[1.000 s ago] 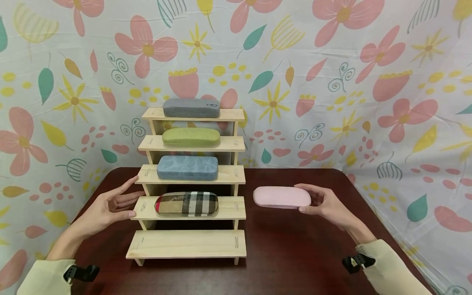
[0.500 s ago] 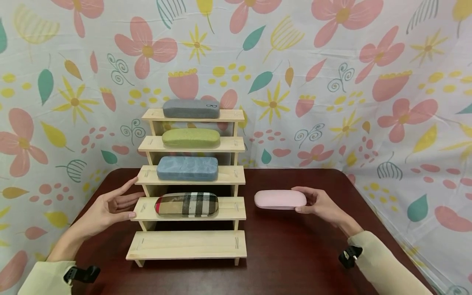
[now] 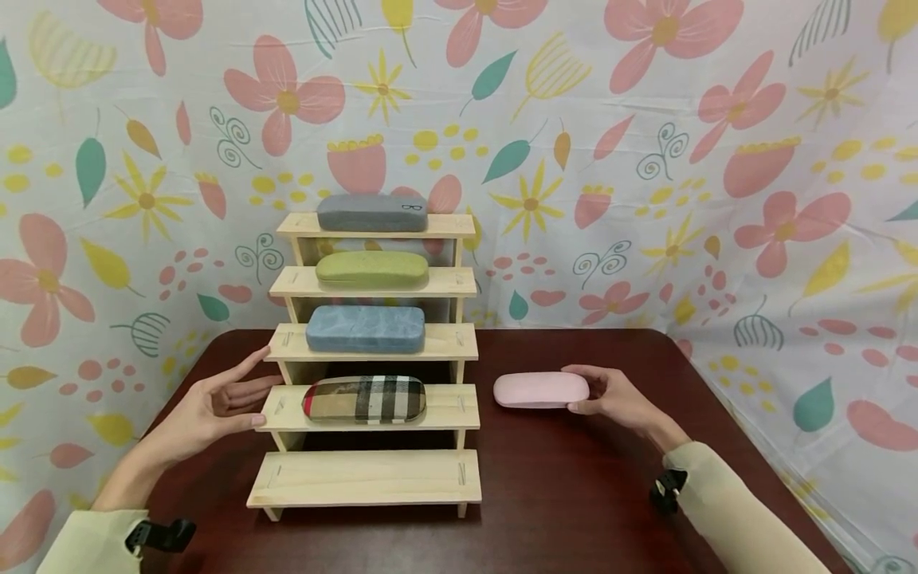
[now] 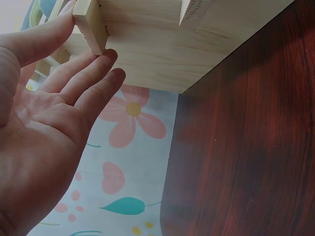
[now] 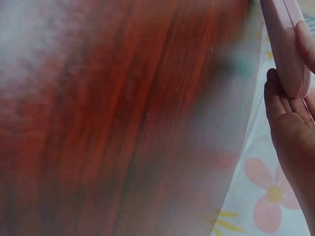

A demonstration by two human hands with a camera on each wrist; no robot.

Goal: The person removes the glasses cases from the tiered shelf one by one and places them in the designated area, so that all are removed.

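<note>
Right of centre in the head view: pale pink oblong case with rounded ends (image 3: 539, 390), near the right-hand ends of the five-tier light wooden rack (image 3: 459, 406), not touching it. Right grip (image 3: 618, 399) pinches the case's right end; the right wrist view shows thumb on one face, fingers under the end. Looks held off the glossy red-brown wood-grain desk (image 3: 566, 510), can't confirm clearance.

Left grip (image 3: 204, 408), mid-left: fingers extended, not wrapped, tips at the left ends of two middle shelves. My read: steadying.

Rack, left of centre, top to bottom: grey case with glasses logo (image 3: 371, 213), lime-green rounded case (image 3: 371, 269), marbled blue boxy case (image 3: 366, 328), plaid case with red end (image 3: 364, 399). One per shelf.

Step, my judgement: placing the pink case, not yet down. Next move likely calls for a left-and-down path to the bottom shelf (image 3: 366, 478), case level, clear of the shelf ends.

Desk fills the lower frame, far corners rounded. White floral cloth (image 3: 531, 96) hangs behind and along both sides; room beyond not visible.
</note>
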